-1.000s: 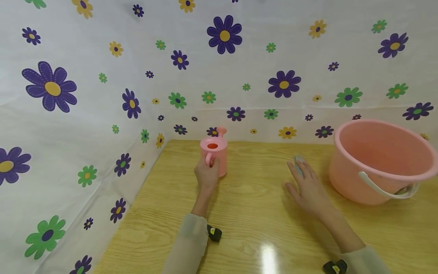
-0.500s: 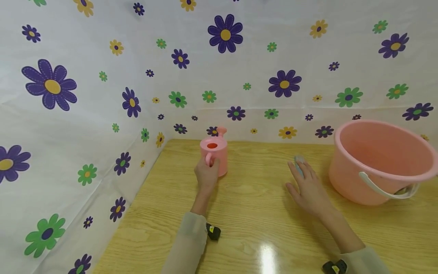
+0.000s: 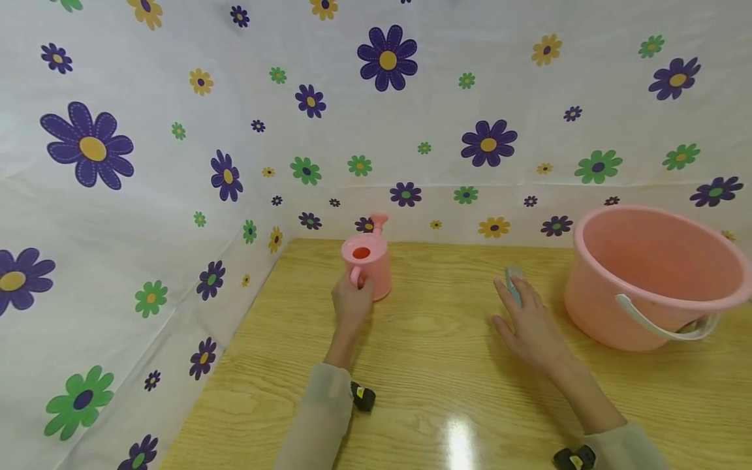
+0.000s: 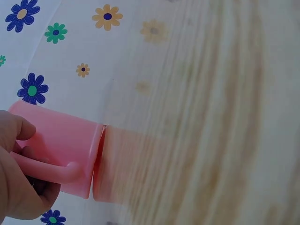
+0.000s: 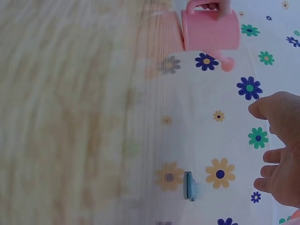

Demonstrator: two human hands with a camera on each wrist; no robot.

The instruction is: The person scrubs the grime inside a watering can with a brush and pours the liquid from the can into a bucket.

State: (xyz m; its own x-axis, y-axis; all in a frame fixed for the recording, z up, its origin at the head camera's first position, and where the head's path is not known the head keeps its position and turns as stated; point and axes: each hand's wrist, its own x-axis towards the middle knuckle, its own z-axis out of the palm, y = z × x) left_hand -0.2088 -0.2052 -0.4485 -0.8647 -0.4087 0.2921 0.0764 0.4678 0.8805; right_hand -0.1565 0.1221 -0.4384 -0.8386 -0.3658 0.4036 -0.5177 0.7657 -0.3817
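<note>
My left hand (image 3: 351, 301) grips the handle of a pink toy watering can (image 3: 378, 271). In the left wrist view, thumb and fingers curl round the handle (image 4: 44, 171). A thin gap shows under part of the can's base, so it stands slightly tilted, its handle side raised off the table. My right hand (image 3: 531, 329) hovers over the table with fingers spread, holding nothing. Beyond its fingertips a small light-blue brush-like item (image 3: 512, 284) lies on the table, partly hidden by the fingers in the head view. The right wrist view shows this item (image 5: 190, 186) apart from the hand.
A large pink bucket (image 3: 617, 313) with a white handle (image 3: 652, 326) stands on the right, close to my right hand. The wood-grain table (image 3: 435, 365) ends at a white flowered sheet (image 3: 440, 117) at the back and left.
My left hand has tipped the watering can slightly, its top leaning a little towards me and left. The right hand stays nearly still near the light-blue item.
</note>
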